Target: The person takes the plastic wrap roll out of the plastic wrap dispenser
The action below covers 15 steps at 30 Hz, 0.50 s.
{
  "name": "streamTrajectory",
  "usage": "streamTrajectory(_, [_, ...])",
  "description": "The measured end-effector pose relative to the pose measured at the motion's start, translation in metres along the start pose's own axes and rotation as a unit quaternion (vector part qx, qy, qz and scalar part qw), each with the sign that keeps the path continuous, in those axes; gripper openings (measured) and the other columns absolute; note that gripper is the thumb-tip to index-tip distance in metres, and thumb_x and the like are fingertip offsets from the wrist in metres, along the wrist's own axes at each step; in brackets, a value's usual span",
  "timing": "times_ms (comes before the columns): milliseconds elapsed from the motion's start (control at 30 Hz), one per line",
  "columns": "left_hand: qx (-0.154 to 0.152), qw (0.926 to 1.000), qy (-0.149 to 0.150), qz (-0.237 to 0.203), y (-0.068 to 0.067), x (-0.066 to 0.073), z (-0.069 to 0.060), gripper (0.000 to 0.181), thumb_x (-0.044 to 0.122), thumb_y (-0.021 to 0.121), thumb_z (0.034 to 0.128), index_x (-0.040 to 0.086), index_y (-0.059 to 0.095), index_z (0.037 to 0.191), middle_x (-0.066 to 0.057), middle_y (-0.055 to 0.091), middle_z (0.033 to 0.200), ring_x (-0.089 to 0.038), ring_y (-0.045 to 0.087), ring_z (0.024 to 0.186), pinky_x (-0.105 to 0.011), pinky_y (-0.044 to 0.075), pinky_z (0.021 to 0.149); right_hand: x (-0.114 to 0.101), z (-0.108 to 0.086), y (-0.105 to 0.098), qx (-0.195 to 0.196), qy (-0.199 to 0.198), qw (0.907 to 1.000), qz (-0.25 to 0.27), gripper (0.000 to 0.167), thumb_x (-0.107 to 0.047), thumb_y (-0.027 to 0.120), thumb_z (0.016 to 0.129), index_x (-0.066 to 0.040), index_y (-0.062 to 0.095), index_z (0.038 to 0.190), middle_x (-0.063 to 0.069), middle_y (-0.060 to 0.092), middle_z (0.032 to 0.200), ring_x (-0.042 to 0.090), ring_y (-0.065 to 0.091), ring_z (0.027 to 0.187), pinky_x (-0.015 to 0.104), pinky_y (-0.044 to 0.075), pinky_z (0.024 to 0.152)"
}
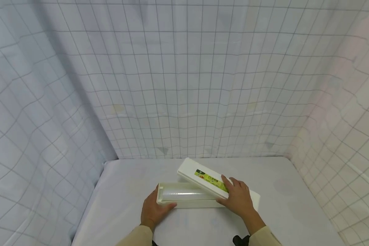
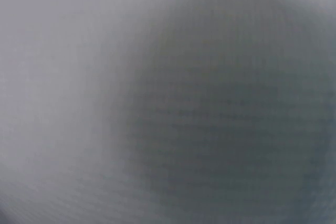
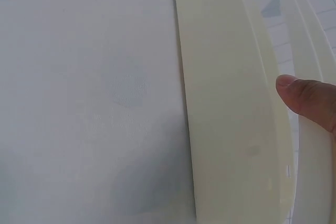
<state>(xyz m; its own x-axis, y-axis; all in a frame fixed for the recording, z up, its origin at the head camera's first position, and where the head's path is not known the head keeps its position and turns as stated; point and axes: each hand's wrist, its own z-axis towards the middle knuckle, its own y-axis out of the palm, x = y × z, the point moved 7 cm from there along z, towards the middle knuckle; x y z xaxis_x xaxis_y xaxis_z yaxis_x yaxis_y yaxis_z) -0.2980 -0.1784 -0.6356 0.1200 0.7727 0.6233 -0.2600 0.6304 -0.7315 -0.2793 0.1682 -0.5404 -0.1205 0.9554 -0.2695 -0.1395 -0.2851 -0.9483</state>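
Pale box (image 1: 196,204) borne by counter (image 1: 126,184) | box's left end gripped by left hand (image 1: 153,210) | white lid (image 1: 213,174) with green label (image 1: 211,181) held by right hand (image 1: 238,198), slanted over box's right part; lid-to-box contact cannot be told | glossy cylinder (image 1: 182,194) seen inside box

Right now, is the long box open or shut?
Open: the lid is askew over the box, leaving the shiny roll inside partly uncovered.
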Motion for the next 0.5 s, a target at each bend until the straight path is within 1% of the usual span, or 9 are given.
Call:
streamTrajectory(67, [0.002,1.0,0.002,-0.004,-0.001,0.001,-0.001,0.109,0.07,0.083,0.0646,0.012,0.049,0.15,-0.011,0.071,0.129,-0.033,0.068,0.118,-0.05,0.055,0.1,0.007,-0.004,-0.001,0.003,0.011,0.9999,0.003,0.098,-0.057,0.085,0.074,-0.023,0.044,0.156,0.019,0.057,0.144,0.045,0.052,0.127,0.064,0.04,0.11])
streamTrajectory(233, [0.011,0.9999,0.012,-0.007,-0.002,0.002,-0.001,0.107,0.066,0.086,0.0639,0.011,0.05,0.149,-0.012,0.072,0.127,-0.033,0.069,0.116,-0.05,0.056,0.099,0.023,-0.012,-0.005,0.004,0.03,0.9995,0.004,0.098,-0.056,0.085,0.075,-0.02,0.043,0.156,0.021,0.056,0.145,0.047,0.051,0.128,0.065,0.039,0.111])
streamTrajectory(500, [0.005,0.9999,0.01,-0.005,0.001,-0.001,-0.001,0.11,0.066,0.087,0.063,0.011,0.049,0.15,-0.012,0.072,0.127,-0.032,0.069,0.116,-0.049,0.056,0.1,0.046,-0.026,-0.01,0.009,0.052,0.9986,0.002,0.099,-0.056,0.085,0.073,-0.017,0.045,0.155,0.024,0.056,0.143,0.05,0.052,0.125,0.068,0.041,0.105])
